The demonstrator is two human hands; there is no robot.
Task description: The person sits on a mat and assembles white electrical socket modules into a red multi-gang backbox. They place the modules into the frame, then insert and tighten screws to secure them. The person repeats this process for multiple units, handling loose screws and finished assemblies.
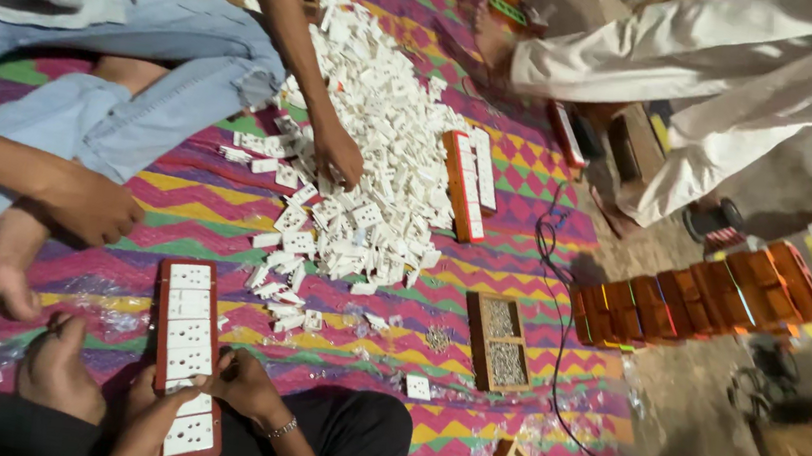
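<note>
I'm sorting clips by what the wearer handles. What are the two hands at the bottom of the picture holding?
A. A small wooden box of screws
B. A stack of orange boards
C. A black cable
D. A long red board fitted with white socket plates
D: the left hand and the right hand grip the lower end of the long red board, whose white socket plates face up.

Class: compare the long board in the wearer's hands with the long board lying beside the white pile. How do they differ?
The held board is gripped by the left hand and right hand; the far board lies untouched. The held board runs toward the wearer; the far board lies angled against the pile. Both are red-edged with white sockets.
</note>
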